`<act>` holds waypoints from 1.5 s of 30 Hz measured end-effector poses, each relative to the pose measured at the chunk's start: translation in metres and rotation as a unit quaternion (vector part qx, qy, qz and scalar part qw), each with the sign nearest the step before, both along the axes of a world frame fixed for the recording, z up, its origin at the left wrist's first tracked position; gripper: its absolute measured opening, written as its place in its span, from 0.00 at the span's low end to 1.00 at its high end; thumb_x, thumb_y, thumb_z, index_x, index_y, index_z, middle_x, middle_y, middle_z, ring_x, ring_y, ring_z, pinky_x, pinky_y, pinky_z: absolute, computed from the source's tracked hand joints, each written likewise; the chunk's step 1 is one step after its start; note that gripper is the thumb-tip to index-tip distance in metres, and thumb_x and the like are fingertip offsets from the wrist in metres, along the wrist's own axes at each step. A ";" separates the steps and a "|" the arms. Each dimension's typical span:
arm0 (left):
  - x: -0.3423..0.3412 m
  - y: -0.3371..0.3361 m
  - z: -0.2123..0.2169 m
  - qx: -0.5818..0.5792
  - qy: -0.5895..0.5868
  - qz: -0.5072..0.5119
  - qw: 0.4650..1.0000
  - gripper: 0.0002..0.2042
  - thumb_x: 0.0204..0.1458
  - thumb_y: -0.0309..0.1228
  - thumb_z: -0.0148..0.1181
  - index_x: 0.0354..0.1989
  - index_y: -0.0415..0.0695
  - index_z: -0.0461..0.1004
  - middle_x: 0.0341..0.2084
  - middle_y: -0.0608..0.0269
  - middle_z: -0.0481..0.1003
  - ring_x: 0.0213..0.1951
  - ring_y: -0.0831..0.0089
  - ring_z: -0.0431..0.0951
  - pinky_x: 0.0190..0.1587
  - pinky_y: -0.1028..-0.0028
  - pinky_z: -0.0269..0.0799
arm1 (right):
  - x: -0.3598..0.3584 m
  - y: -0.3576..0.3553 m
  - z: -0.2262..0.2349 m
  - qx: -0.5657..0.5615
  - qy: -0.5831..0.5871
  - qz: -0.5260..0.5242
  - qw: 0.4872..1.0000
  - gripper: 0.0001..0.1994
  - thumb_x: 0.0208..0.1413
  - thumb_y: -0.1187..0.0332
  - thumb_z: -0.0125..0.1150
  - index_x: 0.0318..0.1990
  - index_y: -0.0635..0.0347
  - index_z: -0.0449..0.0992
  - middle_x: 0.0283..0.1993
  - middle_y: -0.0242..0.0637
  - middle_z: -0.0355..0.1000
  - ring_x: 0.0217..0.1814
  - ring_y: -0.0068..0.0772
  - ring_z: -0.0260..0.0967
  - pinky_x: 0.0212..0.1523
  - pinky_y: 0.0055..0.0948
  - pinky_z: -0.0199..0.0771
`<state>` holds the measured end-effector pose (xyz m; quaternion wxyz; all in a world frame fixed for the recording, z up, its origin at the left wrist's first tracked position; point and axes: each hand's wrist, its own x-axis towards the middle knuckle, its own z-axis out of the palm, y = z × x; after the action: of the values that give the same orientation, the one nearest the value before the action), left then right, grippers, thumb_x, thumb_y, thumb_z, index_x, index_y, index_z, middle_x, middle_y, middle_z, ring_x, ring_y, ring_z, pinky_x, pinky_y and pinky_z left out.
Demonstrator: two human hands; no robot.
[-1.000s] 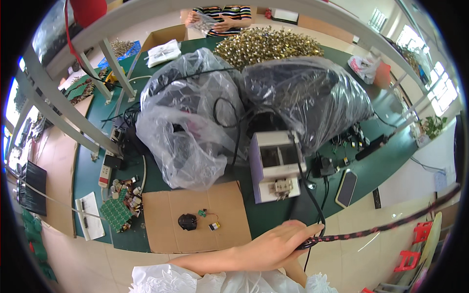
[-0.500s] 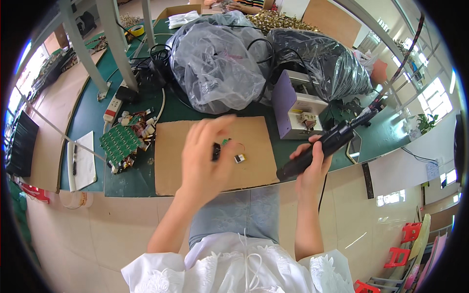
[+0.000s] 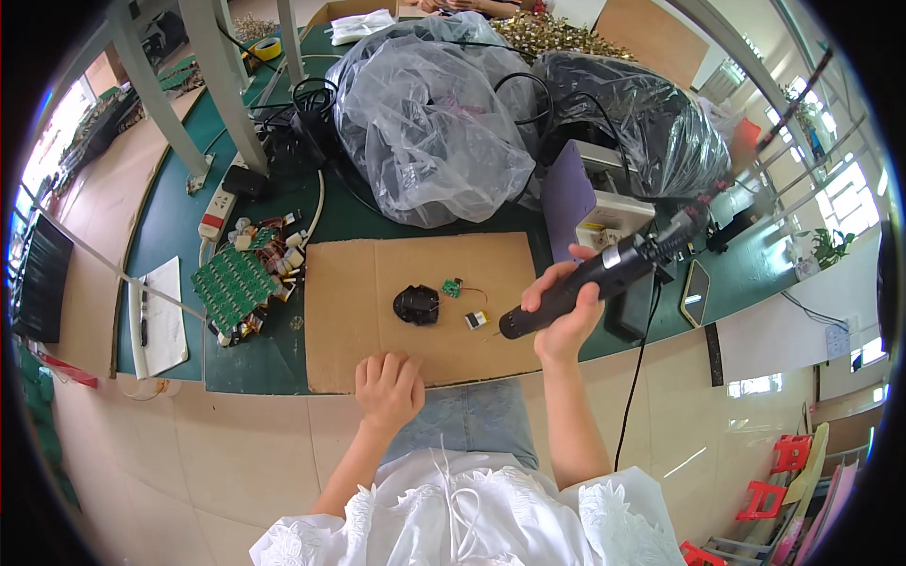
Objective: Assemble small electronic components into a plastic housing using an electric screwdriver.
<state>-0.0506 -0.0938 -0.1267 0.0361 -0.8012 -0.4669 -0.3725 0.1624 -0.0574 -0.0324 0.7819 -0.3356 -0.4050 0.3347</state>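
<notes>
My right hand (image 3: 569, 307) is wrapped round a black electric screwdriver (image 3: 566, 294), tilted so its thin bit points down and left just past the cardboard's right side. My left hand (image 3: 389, 389) rests at the front edge of a brown cardboard sheet (image 3: 344, 311), fingers curled together; whatever may be under them is hidden. On the cardboard lie a black rounded plastic housing (image 3: 416, 306), a small green circuit board (image 3: 452, 288) with a red wire, and a little silver-and-yellow battery-like block (image 3: 476, 321). Neither hand touches these parts.
Left of the cardboard are a green circuit panel (image 3: 232, 285), loose components and a power strip (image 3: 217, 213). Large plastic bags (image 3: 429, 132) stand behind. A purple-and-white box (image 3: 566, 193) and a phone-like slab (image 3: 695, 292) are at right. The screwdriver's cable (image 3: 643, 354) hangs over the table edge.
My left hand has drawn back from above the black housing to the cardboard's front edge, its fingers now curled. The screwdriver has moved left toward the cardboard, its bit now visible.
</notes>
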 end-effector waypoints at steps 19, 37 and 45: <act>0.043 0.024 0.042 -0.214 -0.086 -0.133 0.964 0.08 0.39 0.22 0.58 0.31 0.45 0.72 0.24 0.64 0.68 0.29 0.64 0.67 0.32 0.68 0.59 | 0.002 0.001 -0.018 -0.081 0.015 -0.011 0.997 0.39 0.44 0.33 0.52 0.51 0.58 0.55 0.25 0.34 0.62 0.15 0.28 0.61 0.19 0.29 0.65; 0.063 0.028 0.047 -0.264 -0.070 -0.178 0.946 0.16 0.39 0.24 0.62 0.39 0.43 0.71 0.30 0.61 0.68 0.34 0.62 0.68 0.36 0.67 0.65 | 0.010 -0.031 0.001 -0.114 -0.034 0.025 0.993 0.39 0.45 0.40 0.59 0.53 0.62 0.55 0.26 0.37 0.63 0.16 0.28 0.63 0.19 0.28 0.67; 0.062 0.032 0.038 -0.263 -0.116 -0.189 0.939 0.13 0.39 0.24 0.61 0.37 0.43 0.72 0.30 0.60 0.68 0.35 0.60 0.68 0.38 0.65 0.65 | -0.002 -0.119 -0.078 -0.145 -0.011 0.012 0.989 0.36 0.43 0.44 0.64 0.49 0.61 0.57 0.26 0.39 0.64 0.17 0.28 0.63 0.19 0.26 0.69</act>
<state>0.0118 -0.0618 -0.0885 -0.3017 -0.8066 -0.3894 -0.3266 0.1604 -0.1766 -0.1102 0.7168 -0.4440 -0.3647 0.3951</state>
